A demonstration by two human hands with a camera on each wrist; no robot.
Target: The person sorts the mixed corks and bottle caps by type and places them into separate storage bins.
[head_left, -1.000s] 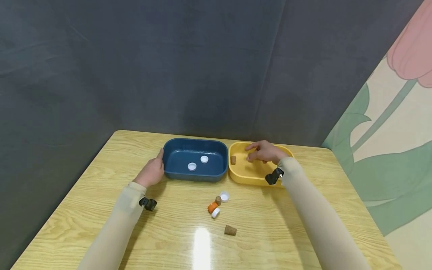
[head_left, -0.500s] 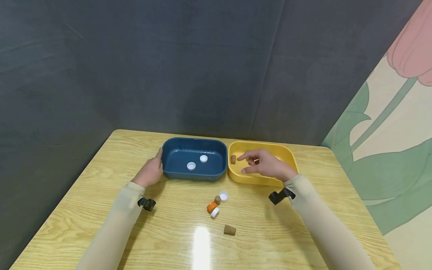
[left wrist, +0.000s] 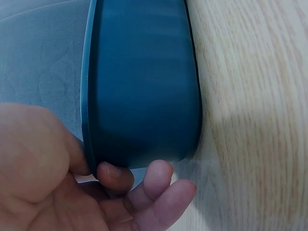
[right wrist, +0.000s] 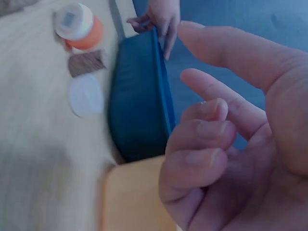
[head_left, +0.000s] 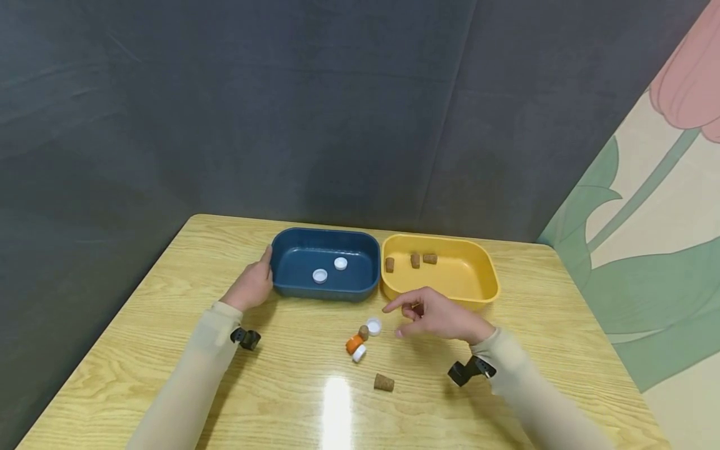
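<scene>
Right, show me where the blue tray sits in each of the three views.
Head: the blue tray lies centre-left on the table, beside the yellow tray, with the left hand at its left end.
Left wrist: it fills the upper middle, side wall toward the camera.
Right wrist: its end shows at centre.
Shared landmark: the left hand on its rim.

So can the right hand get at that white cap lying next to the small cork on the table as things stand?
Probably yes. The right hand hovers empty just beside the white cap, index finger pointing toward it. Only bare table lies between them; the small cork touches the cap's far side, away from the hand.
</scene>
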